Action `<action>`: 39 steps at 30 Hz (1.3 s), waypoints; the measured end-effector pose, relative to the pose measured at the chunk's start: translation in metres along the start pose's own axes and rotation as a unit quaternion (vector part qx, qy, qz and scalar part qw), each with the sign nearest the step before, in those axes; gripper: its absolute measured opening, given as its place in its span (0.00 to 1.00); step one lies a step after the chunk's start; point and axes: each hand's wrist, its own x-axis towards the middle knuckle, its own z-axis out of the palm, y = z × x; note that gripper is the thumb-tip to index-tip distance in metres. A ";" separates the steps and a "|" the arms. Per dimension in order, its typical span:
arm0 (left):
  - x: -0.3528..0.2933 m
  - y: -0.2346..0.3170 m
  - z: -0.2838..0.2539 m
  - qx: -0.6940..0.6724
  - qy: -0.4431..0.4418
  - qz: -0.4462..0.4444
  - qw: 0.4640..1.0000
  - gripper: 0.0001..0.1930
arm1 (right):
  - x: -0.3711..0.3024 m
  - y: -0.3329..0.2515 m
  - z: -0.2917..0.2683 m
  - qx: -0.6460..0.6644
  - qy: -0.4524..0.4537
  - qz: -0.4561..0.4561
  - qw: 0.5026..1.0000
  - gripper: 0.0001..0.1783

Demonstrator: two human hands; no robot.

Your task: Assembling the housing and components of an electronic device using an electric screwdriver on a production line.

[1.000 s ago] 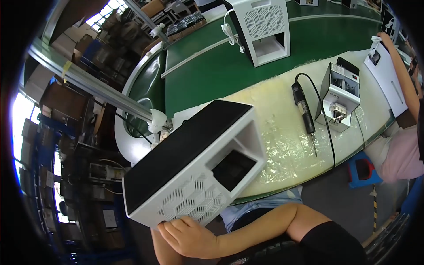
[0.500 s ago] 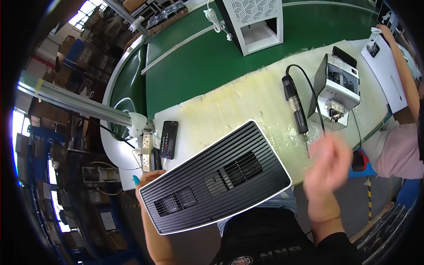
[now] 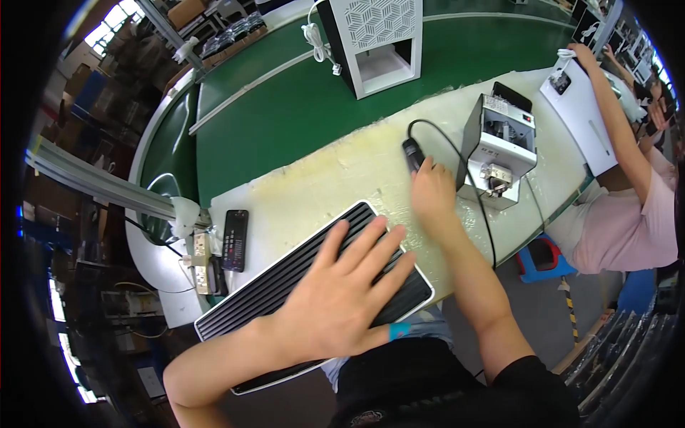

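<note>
A black slatted panel (image 3: 275,291) with a white rim lies tilted at the near edge of the table, in front of my body. My left hand (image 3: 335,296) is spread over it, palm down, with a teal wrap on the thumb. The hand and forearm hide much of the slats and the panel's openings; whether the palm presses on it I cannot tell. To the right, my right hand (image 3: 434,192) is closed around a black corded electric screwdriver (image 3: 412,152). Only the screwdriver's cord end shows; the hand covers the rest.
Right of my hand stands a box-shaped screw feeder (image 3: 503,146). A dark remote-like device (image 3: 235,240) lies left, beside a power strip (image 3: 202,264). A white housing (image 3: 385,50) stands on the green conveyor (image 3: 278,135). Another person's arm (image 3: 617,121) reaches in at right.
My left hand has left the panel's left edge and moved over its top. My right hand has moved forward onto the screwdriver. The panel sits lower and flatter, and the view has shifted.
</note>
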 end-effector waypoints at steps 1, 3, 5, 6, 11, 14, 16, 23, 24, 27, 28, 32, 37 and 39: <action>0.008 0.000 0.006 0.002 -0.007 0.013 1.000 0.39 | -0.012 0.001 -0.004 0.036 -0.005 -0.020 0.999 0.20; 0.015 -0.001 0.012 -0.017 0.023 0.005 1.000 0.38 | -0.043 0.010 -0.019 0.092 -0.001 -0.060 0.994 0.21; 0.017 -0.003 0.017 -0.027 0.039 -0.004 0.999 0.36 | -0.068 0.026 -0.046 0.163 -0.111 -0.050 0.979 0.25; 0.017 -0.004 0.019 -0.045 0.058 -0.006 0.997 0.35 | -0.080 0.034 -0.055 0.199 -0.129 -0.052 0.970 0.23; 0.016 -0.004 0.021 -0.065 0.057 -0.019 0.996 0.34 | -0.101 0.082 -0.127 0.458 -0.139 0.153 0.864 0.14; 0.015 -0.005 0.019 -0.063 0.053 -0.010 0.997 0.33 | -0.080 0.118 -0.145 0.707 0.167 0.020 0.687 0.20; 0.013 -0.008 0.020 -0.055 0.057 -0.007 0.997 0.32 | -0.051 0.091 -0.174 0.643 0.326 0.004 0.693 0.21; 0.013 -0.004 0.025 -0.064 0.082 -0.006 0.995 0.33 | 0.004 0.063 -0.166 0.459 0.447 -0.085 0.763 0.18; 0.014 -0.004 0.026 -0.065 0.084 -0.008 0.994 0.33 | 0.007 0.069 -0.157 0.444 0.432 -0.101 0.778 0.20; 0.010 -0.006 0.027 -0.064 0.095 -0.014 0.993 0.33 | -0.002 0.063 -0.146 0.428 0.414 -0.071 0.800 0.26; 0.010 -0.007 0.028 -0.063 0.097 -0.009 0.993 0.33 | -0.012 0.058 -0.147 0.429 0.403 -0.068 0.806 0.27; 0.009 -0.010 0.032 -0.068 0.115 0.004 0.991 0.32 | -0.058 0.032 -0.170 0.518 0.261 -0.049 0.813 0.25; 0.007 -0.008 0.030 -0.057 0.124 0.012 0.991 0.32 | -0.074 0.033 -0.254 0.632 0.205 -0.240 0.708 0.40; 0.007 -0.011 0.032 -0.055 0.116 -0.001 0.992 0.32 | -0.075 -0.011 -0.282 0.626 0.251 -0.298 0.676 0.46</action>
